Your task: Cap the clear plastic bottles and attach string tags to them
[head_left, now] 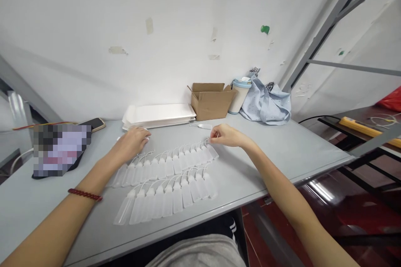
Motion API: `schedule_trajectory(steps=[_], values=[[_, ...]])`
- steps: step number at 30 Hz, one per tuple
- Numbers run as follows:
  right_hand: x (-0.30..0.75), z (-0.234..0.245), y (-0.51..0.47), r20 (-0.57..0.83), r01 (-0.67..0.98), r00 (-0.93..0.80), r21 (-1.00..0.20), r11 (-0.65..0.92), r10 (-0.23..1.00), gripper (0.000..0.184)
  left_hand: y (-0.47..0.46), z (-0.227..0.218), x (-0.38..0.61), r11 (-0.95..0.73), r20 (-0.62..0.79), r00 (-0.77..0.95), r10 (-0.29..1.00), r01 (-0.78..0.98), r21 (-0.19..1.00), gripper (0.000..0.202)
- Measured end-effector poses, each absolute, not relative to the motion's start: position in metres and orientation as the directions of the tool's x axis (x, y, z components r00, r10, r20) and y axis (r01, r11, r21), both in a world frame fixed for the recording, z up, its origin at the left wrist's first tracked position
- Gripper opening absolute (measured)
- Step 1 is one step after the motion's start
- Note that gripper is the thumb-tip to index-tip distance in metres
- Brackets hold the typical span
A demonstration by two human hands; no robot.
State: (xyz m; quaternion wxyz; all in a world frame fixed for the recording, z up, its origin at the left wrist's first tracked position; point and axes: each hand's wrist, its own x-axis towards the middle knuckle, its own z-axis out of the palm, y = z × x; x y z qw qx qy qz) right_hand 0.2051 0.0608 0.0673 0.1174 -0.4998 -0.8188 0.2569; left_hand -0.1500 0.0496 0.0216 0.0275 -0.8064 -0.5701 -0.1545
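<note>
Two rows of several small clear plastic bottles lie side by side on the grey table, caps pointing away from me. My left hand rests knuckles up at the left end of the far row, fingers curled over something I cannot make out. My right hand pinches the cap loop of the last bottle at the right end of the far row. A red bead bracelet is on my left wrist.
A stack of white trays lies behind the rows. An open cardboard box, a lidded cup and a light blue cloth stand at the back. A phone lies at the left. Metal shelving stands to the right.
</note>
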Motion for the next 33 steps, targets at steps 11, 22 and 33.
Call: schedule_trajectory(steps=[11, 22, 33], values=[[0.203, 0.063, 0.062, -0.257, 0.874, -0.422, -0.369, 0.315, 0.869, 0.016, 0.029, 0.041, -0.122, -0.347, 0.38, 0.236, 0.895, 0.902, 0.257, 0.035], [0.191, 0.06, 0.058, 0.413, 0.522, -0.337, -0.666, 0.533, 0.846, 0.025, -0.009, 0.072, -0.067, -0.087, 0.06, 0.082, 0.995, 0.379, 0.921, 0.029], [0.161, 0.058, 0.023, 0.234, -0.016, -0.645, -0.956, 0.294, 0.727, 0.02, -0.019, 0.073, -0.055, -0.112, 0.101, 0.074, 0.992, 0.171, 0.979, 0.028]])
